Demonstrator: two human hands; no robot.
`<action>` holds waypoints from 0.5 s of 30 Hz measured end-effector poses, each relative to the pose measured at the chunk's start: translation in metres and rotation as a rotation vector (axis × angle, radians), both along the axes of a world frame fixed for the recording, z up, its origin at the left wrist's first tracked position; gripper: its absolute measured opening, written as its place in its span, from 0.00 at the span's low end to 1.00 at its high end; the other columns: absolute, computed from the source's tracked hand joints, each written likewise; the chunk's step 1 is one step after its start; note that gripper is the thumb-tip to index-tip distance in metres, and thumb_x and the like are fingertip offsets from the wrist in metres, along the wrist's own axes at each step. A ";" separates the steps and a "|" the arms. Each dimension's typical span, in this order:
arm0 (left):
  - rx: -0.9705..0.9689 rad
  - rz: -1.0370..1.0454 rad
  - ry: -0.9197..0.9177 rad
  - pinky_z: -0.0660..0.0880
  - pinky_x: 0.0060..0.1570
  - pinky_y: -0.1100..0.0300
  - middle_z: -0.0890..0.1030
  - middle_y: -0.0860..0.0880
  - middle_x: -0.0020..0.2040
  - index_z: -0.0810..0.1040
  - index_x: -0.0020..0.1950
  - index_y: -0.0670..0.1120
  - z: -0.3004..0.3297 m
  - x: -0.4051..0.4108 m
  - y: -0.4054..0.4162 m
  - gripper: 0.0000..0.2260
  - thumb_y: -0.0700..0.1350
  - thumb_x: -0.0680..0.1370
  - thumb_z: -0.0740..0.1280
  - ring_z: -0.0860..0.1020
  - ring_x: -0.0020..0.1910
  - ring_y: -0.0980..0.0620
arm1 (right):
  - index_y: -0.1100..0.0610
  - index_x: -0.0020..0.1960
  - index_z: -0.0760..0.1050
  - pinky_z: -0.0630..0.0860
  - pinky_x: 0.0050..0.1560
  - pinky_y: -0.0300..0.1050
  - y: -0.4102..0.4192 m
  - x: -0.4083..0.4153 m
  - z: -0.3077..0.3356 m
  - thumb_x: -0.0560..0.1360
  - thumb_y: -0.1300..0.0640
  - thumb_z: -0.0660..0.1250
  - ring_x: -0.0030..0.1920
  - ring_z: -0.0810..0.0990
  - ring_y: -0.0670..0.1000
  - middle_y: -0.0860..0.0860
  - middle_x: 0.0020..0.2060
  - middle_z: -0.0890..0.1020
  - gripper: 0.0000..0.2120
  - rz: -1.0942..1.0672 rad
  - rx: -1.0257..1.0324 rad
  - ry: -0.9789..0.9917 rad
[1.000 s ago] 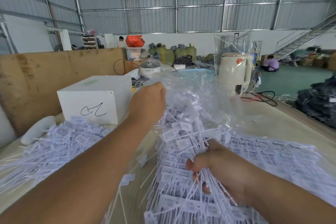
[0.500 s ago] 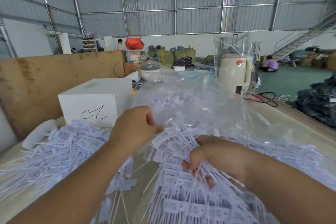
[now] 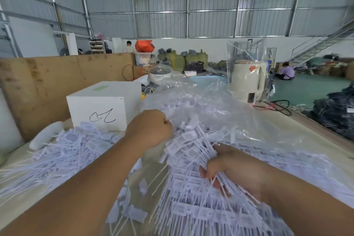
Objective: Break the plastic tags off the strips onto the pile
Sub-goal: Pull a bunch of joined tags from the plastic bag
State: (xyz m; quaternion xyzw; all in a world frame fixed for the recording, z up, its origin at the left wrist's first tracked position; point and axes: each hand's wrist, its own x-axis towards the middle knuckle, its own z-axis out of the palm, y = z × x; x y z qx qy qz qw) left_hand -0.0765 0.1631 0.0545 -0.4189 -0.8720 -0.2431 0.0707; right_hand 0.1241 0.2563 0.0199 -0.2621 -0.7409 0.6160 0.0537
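Observation:
A loose pile of white plastic tags (image 3: 63, 151) spreads over the table at the left. Strips of joined white tags (image 3: 193, 147) stick out of a crumpled clear plastic bag (image 3: 220, 109) in the middle. My right hand (image 3: 231, 170) grips a thick bundle of these strips by their thin stems, low and right of centre. My left hand (image 3: 149, 130) is curled into a fist at the upper ends of the same bundle; what its fingertips pinch is hidden behind the knuckles.
A white box (image 3: 101, 107) with a black scribble stands behind the pile, before a plywood board (image 3: 44, 86). A cream appliance (image 3: 247, 80) under clear plastic and black cables (image 3: 277, 105) lie at the back right. Dark garments (image 3: 337, 113) are stacked past the table's right edge.
My left hand has drawn back towards me and downwards from the top of the bag, closing into a fist at the strip ends. My right hand has kept its grip on the bundle.

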 end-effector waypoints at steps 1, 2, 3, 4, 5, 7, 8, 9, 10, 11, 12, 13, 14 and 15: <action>0.010 0.024 0.052 0.64 0.31 0.58 0.72 0.49 0.34 0.68 0.32 0.46 -0.005 -0.001 0.003 0.15 0.49 0.77 0.61 0.73 0.37 0.46 | 0.61 0.62 0.72 0.77 0.34 0.45 -0.001 -0.003 0.001 0.55 0.60 0.71 0.52 0.82 0.62 0.63 0.55 0.81 0.35 -0.018 0.030 0.026; 0.016 0.055 0.104 0.64 0.32 0.58 0.71 0.49 0.34 0.67 0.32 0.47 -0.008 -0.003 0.006 0.15 0.49 0.77 0.61 0.73 0.37 0.46 | 0.58 0.55 0.74 0.79 0.35 0.47 -0.002 -0.005 0.003 0.57 0.62 0.71 0.53 0.81 0.63 0.62 0.52 0.82 0.25 -0.043 0.050 0.053; 0.029 0.085 0.150 0.64 0.33 0.58 0.71 0.50 0.34 0.69 0.33 0.47 -0.010 -0.006 0.009 0.14 0.50 0.77 0.62 0.73 0.38 0.46 | 0.56 0.51 0.74 0.79 0.35 0.47 -0.003 -0.007 0.005 0.59 0.63 0.70 0.50 0.82 0.61 0.61 0.50 0.83 0.21 -0.055 0.060 0.074; 0.042 0.115 0.184 0.64 0.34 0.58 0.71 0.51 0.35 0.71 0.35 0.48 -0.011 -0.009 0.012 0.12 0.51 0.77 0.62 0.72 0.38 0.47 | 0.58 0.51 0.74 0.77 0.33 0.47 -0.002 -0.008 0.006 0.58 0.64 0.70 0.45 0.84 0.59 0.62 0.47 0.84 0.21 -0.063 0.071 0.094; 0.044 0.144 0.207 0.65 0.35 0.58 0.71 0.51 0.36 0.73 0.38 0.48 -0.010 -0.012 0.014 0.10 0.51 0.77 0.64 0.71 0.39 0.47 | 0.62 0.53 0.74 0.74 0.32 0.47 0.000 -0.008 0.006 0.57 0.64 0.69 0.39 0.83 0.57 0.62 0.44 0.82 0.24 -0.066 0.087 0.107; 0.024 0.185 0.254 0.65 0.37 0.58 0.76 0.49 0.41 0.75 0.43 0.49 -0.006 -0.017 0.016 0.05 0.49 0.77 0.64 0.72 0.39 0.46 | 0.64 0.55 0.74 0.70 0.32 0.45 0.004 -0.007 0.007 0.55 0.64 0.67 0.34 0.77 0.55 0.60 0.40 0.78 0.28 -0.060 0.102 0.116; 0.004 0.203 0.296 0.66 0.37 0.58 0.78 0.47 0.45 0.75 0.45 0.49 -0.005 -0.020 0.017 0.03 0.46 0.77 0.64 0.74 0.41 0.44 | 0.64 0.55 0.75 0.69 0.30 0.43 0.006 -0.005 0.009 0.55 0.64 0.67 0.32 0.75 0.55 0.60 0.39 0.77 0.27 -0.046 0.105 0.107; -0.018 0.215 0.352 0.66 0.38 0.57 0.79 0.45 0.46 0.75 0.46 0.48 -0.004 -0.023 0.017 0.02 0.43 0.77 0.63 0.77 0.43 0.42 | 0.62 0.55 0.76 0.69 0.29 0.42 0.008 -0.003 0.011 0.55 0.64 0.67 0.32 0.75 0.55 0.62 0.39 0.77 0.27 -0.028 0.113 0.096; -0.041 0.222 0.402 0.66 0.37 0.57 0.79 0.45 0.46 0.74 0.48 0.47 -0.004 -0.024 0.017 0.03 0.41 0.76 0.63 0.78 0.43 0.42 | 0.60 0.54 0.77 0.70 0.30 0.43 0.009 0.000 0.014 0.55 0.64 0.68 0.33 0.76 0.56 0.64 0.40 0.78 0.26 -0.003 0.131 0.095; -0.057 0.222 0.446 0.66 0.36 0.57 0.79 0.45 0.45 0.72 0.49 0.47 -0.004 -0.027 0.018 0.05 0.39 0.75 0.64 0.77 0.41 0.42 | 0.58 0.53 0.78 0.71 0.32 0.46 0.010 0.002 0.015 0.55 0.64 0.68 0.36 0.77 0.57 0.66 0.42 0.79 0.25 0.018 0.156 0.098; -0.085 0.224 0.481 0.65 0.34 0.57 0.79 0.46 0.44 0.70 0.52 0.47 -0.006 -0.030 0.019 0.08 0.39 0.75 0.65 0.75 0.38 0.43 | 0.57 0.53 0.78 0.73 0.35 0.50 0.010 0.003 0.016 0.56 0.64 0.68 0.39 0.79 0.60 0.67 0.46 0.80 0.25 0.035 0.186 0.105; -0.107 0.220 0.498 0.64 0.32 0.57 0.79 0.47 0.42 0.68 0.56 0.47 -0.008 -0.032 0.020 0.12 0.40 0.75 0.65 0.73 0.36 0.44 | 0.54 0.54 0.78 0.75 0.38 0.53 0.009 0.005 0.018 0.57 0.63 0.68 0.43 0.80 0.61 0.65 0.50 0.80 0.24 0.045 0.219 0.109; -0.138 0.209 0.499 0.63 0.30 0.58 0.78 0.48 0.41 0.67 0.58 0.48 -0.010 -0.032 0.022 0.14 0.41 0.75 0.65 0.73 0.36 0.44 | 0.51 0.54 0.78 0.76 0.39 0.54 0.009 0.006 0.018 0.58 0.63 0.68 0.44 0.81 0.60 0.63 0.51 0.80 0.24 0.056 0.247 0.111; -0.162 0.183 0.486 0.63 0.31 0.58 0.77 0.49 0.41 0.67 0.59 0.50 -0.012 -0.032 0.024 0.14 0.42 0.75 0.65 0.76 0.38 0.44 | 0.48 0.53 0.77 0.74 0.37 0.52 0.009 0.007 0.019 0.60 0.62 0.68 0.42 0.80 0.58 0.61 0.49 0.81 0.23 0.072 0.260 0.119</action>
